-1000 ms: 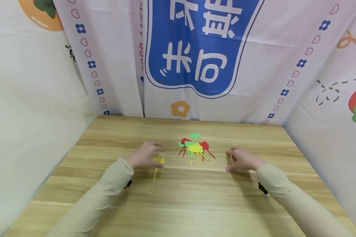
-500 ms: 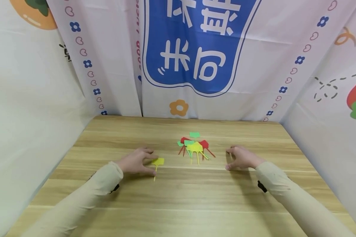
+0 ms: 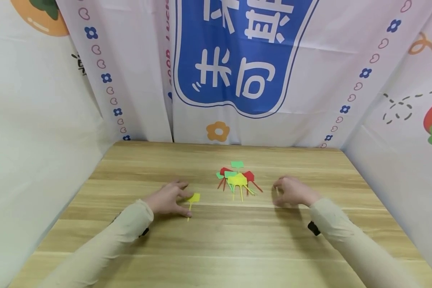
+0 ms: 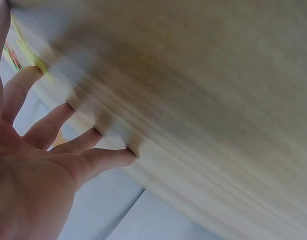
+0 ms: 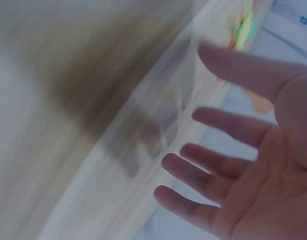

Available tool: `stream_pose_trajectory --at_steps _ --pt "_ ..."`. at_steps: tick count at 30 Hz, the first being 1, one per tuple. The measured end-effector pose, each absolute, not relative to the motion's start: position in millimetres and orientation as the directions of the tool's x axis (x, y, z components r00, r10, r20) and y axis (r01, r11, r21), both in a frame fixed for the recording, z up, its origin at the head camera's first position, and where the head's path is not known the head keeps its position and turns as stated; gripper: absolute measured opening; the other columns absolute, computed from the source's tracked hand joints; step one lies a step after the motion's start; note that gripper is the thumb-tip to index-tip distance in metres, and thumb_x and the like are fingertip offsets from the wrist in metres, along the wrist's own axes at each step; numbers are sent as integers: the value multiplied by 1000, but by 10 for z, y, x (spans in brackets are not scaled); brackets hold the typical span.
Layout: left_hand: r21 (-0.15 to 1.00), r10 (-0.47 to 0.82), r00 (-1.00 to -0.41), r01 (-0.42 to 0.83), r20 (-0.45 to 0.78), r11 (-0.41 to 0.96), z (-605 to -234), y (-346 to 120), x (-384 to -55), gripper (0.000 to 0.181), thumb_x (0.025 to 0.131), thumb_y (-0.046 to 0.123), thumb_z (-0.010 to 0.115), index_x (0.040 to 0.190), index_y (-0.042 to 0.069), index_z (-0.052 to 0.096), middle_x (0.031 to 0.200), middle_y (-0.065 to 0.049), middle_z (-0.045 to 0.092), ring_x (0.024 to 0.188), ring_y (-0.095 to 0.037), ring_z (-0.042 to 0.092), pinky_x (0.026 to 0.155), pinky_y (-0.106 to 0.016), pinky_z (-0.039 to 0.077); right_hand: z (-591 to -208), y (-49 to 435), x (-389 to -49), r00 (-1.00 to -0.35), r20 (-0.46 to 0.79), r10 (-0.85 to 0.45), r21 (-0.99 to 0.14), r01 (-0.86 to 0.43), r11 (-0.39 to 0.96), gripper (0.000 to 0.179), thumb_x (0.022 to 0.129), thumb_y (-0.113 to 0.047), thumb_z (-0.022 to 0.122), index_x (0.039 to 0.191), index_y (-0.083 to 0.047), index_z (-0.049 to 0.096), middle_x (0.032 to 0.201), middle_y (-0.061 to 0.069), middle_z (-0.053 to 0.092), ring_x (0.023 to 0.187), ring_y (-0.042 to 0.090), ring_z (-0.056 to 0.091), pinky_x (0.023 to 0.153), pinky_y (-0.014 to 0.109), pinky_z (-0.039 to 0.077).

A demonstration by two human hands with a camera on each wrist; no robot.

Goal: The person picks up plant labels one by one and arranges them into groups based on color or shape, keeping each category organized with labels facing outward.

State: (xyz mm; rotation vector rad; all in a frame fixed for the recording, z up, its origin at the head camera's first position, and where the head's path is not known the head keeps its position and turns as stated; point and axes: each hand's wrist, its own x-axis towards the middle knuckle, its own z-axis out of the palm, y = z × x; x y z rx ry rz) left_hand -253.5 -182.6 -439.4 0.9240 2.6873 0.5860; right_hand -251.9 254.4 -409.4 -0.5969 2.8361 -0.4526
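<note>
A yellow T-shaped plant label (image 3: 195,197) lies flat on the wooden table, its thin stem towards the person. My left hand (image 3: 167,198) is over its left side, fingers spread, with the index fingertip on the label head and the thumb by the stem. The left wrist view shows the index fingertip (image 4: 36,72) touching the yellow edge. My right hand (image 3: 294,192) is low over the table to the right, holding nothing; its fingers (image 5: 193,162) are apart in the right wrist view. Between the hands lies an overlapping pile of yellow labels (image 3: 237,181), red labels (image 3: 249,176) and green labels (image 3: 237,164).
The wood-grain table (image 3: 216,248) ends at a printed white curtain (image 3: 144,80) at the back. White cloth walls (image 3: 47,128) stand along the left and right sides. A dark strap (image 3: 313,228) shows under the right sleeve.
My left hand has drawn back to the left, uncovering more of the single yellow label, then shifted slightly right. My right fingers have moved a little. The pile looks unchanged.
</note>
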Motion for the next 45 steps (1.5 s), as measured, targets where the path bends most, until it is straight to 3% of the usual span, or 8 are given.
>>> stream_pose_trajectory --at_steps 5,9,15,22,29,39,45 --pt "439 637 -768 551 -68 710 -4422 -1836 -2531 80 73 60 78 133 9 62 151 -25 33 138 -55 17 104 -71 19 -4075 2307 -2452 -937 -35 -347 -390 -307 868 26 88 -18 72 104 3 72 100 14 69 91 30 64 82 48 52" --pt "443 642 -764 554 -64 704 -4415 -1829 -2540 79 73 59 78 132 8 63 151 -26 33 137 -56 18 104 -71 19 -4079 2092 -2444 -956 -18 -293 -483 -248 840 10 88 -14 71 84 -6 73 77 0 66 68 16 58 65 35 51" --pt "445 635 -767 539 -93 715 -4386 -1816 -2554 78 73 56 80 132 7 63 151 -26 32 137 -57 18 103 -71 21 -4122 1826 -2437 -966 -39 -257 -606 -181 774 12 86 -10 71 76 -5 73 67 -1 63 57 13 51 55 29 45" --pt "442 627 -772 529 -106 725 -4327 -1785 -2546 76 73 51 82 130 5 63 149 -28 34 135 -59 19 102 -72 22 -4184 1612 -2487 -971 -4 -240 -600 -190 777 37 84 -9 72 53 -11 53 49 -7 35 46 8 32 46 24 26" --pt "416 630 -769 541 -106 731 -4334 -1772 -2542 77 73 53 81 131 6 63 149 -29 34 134 -60 20 100 -73 22 -4225 1492 -2564 -982 -42 -182 -509 -136 850 45 80 -12 74 48 -15 42 44 -8 27 41 7 26 40 22 20" --pt "424 632 -767 540 -108 727 -4322 -1757 -2513 74 74 49 82 130 5 64 149 -30 33 133 -61 20 100 -73 23 -4248 1401 -2626 -984 -149 -97 -438 -22 899 31 76 -18 79 61 -11 53 50 -2 38 42 10 35 39 24 26" --pt "425 624 -773 530 -114 734 -4335 -1768 -2512 74 74 49 82 130 5 63 150 -29 32 135 -59 19 101 -72 22 -4234 1380 -2635 -986 -143 -90 -442 -17 897 31 75 -12 75 59 -12 49 51 -2 37 43 11 35 39 24 26"
